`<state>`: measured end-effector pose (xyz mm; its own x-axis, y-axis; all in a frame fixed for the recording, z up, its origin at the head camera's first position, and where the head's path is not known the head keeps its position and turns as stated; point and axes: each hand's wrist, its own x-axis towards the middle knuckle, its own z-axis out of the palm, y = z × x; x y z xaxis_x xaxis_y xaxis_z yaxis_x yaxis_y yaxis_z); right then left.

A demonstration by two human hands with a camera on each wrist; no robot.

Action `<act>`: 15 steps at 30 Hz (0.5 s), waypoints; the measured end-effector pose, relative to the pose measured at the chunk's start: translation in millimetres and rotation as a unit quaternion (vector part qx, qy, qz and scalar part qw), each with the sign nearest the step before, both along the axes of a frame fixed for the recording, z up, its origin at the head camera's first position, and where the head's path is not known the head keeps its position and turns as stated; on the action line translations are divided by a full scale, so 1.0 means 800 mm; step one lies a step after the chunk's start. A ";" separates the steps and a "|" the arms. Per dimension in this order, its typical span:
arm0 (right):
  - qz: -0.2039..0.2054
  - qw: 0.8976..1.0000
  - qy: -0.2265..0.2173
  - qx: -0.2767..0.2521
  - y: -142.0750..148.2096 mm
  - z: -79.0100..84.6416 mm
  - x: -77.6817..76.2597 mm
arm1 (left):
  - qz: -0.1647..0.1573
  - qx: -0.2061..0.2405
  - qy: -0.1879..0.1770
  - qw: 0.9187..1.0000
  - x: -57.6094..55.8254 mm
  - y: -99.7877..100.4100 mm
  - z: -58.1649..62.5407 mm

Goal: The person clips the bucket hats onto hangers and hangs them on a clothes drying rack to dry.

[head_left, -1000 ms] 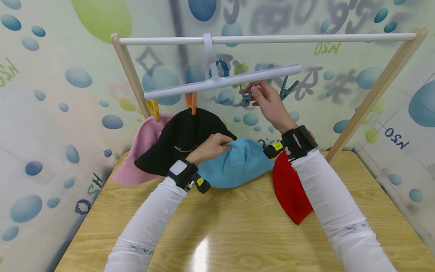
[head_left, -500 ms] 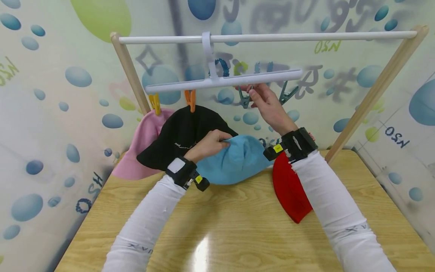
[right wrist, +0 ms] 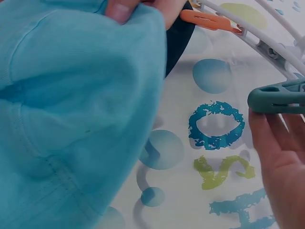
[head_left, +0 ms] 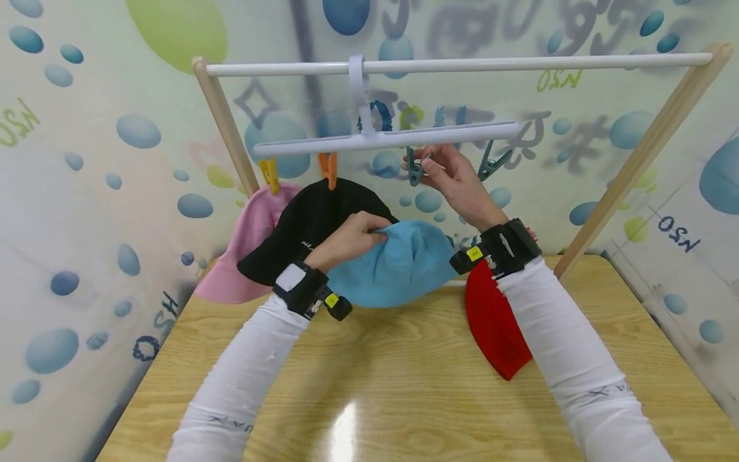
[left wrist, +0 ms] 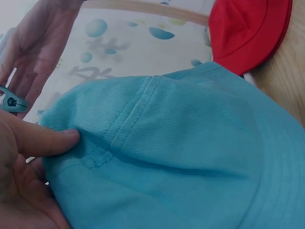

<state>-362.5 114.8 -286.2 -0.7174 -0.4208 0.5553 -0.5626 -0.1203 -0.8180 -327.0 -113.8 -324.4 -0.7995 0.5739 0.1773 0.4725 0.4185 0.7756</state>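
My left hand [head_left: 351, 240] pinches the crown of a light blue bucket hat [head_left: 398, 266] between thumb and fingers, just below the hanger. In the left wrist view the thumb presses into the hat's fabric [left wrist: 181, 129] beside a seam. My right hand [head_left: 460, 187] is raised under the right half of a white hanger [head_left: 439, 135] and pinches a dark green clothespin [head_left: 414, 169] attached there. The right wrist view shows this clothespin [right wrist: 274, 99] at the fingertips, apart from the blue hat. Another green clothespin [head_left: 491, 163] hangs farther right.
A pink hat [head_left: 242, 263] and a black hat [head_left: 314, 224] hang from yellow [head_left: 269, 175] and orange [head_left: 328, 170] clothespins at left. A red hat [head_left: 491, 327] lies on the wooden table [head_left: 404, 385], partly behind my right arm. A white rod [head_left: 537, 64] on wooden posts carries the hanger.
My left hand has lifted the blue hat slightly, shifting a little left. The hanger now tilts less, its right end lower. My right hand stays at the same green clothespin.
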 end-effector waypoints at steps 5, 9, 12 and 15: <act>0.012 1.000 -0.001 -0.010 0.002 -0.001 0.000 | -0.002 -0.004 0.010 1.000 -0.001 -0.001 0.008; 0.013 1.000 -0.015 -0.011 0.003 0.001 0.001 | 0.000 0.000 0.007 1.000 -0.002 -0.001 0.013; 0.017 0.999 -0.030 -0.014 0.002 0.002 0.001 | 0.002 0.004 0.007 1.000 -0.001 -0.002 0.016; 0.022 0.999 -0.043 -0.020 0.001 0.005 0.001 | 0.004 0.009 0.009 1.000 0.001 -0.003 0.019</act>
